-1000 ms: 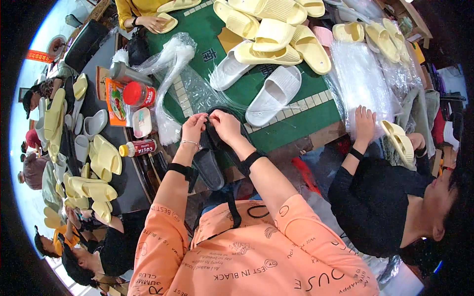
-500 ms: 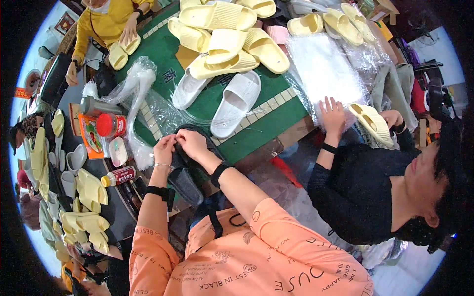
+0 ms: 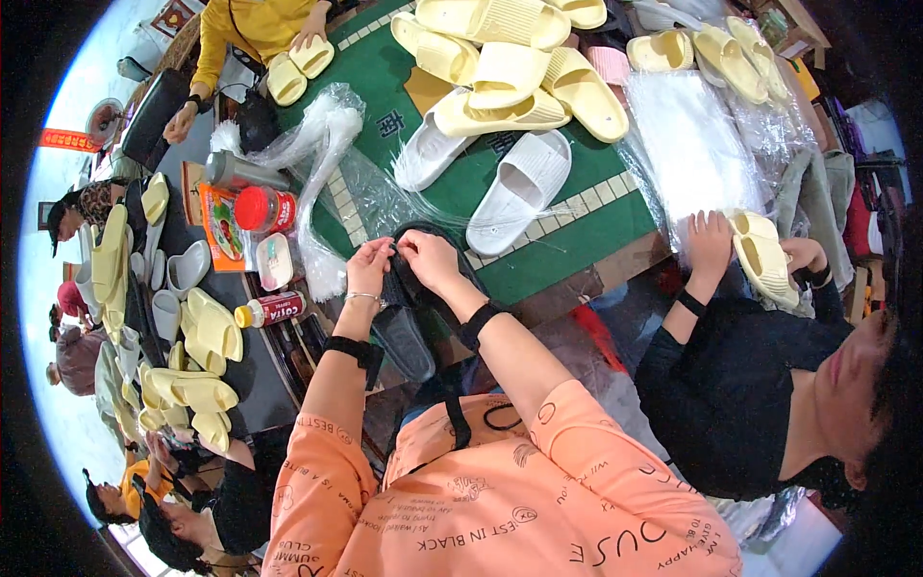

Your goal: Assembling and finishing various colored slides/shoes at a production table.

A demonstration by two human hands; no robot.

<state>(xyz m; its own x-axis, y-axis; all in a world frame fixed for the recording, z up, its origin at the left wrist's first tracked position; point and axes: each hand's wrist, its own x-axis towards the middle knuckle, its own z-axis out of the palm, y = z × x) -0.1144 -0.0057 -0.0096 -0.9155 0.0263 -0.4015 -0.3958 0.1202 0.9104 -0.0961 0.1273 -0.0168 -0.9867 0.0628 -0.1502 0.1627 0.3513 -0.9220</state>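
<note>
My left hand (image 3: pixel 367 269) and my right hand (image 3: pixel 430 261) are close together at the table's near edge. Each has its fingertips pinched; what is between them is too small to make out. Beneath them lies a pair of dark grey slippers (image 3: pixel 405 346), partly covered by my hands. Thin clear strands (image 3: pixel 423 213) fan out over the tabletop just beyond my fingers. A thick bundle of whitish plastic strands (image 3: pixel 322 183) lies left of them. Two pale grey slippers (image 3: pixel 520 192) rest on the green tabletop (image 3: pixel 567 252) farther off, one partly under the yellow slippers (image 3: pixel 510 87).
A red-lidded jar (image 3: pixel 265 209), a small tub (image 3: pixel 276 262) and a bottle (image 3: pixel 271 310) stand left. More slippers (image 3: pixel 212 327) crowd the left table. At right, a co-worker's hand (image 3: pixel 710 240) touches clear plastic bags (image 3: pixel 692 144), the other holding yellow slippers (image 3: pixel 762 258). Someone in yellow (image 3: pixel 252 38) sits across.
The whole view has shifted, so the scene sits farther right in the picture. My hands stay pinched over the dark slippers, with the fingertips slightly farther apart.
</note>
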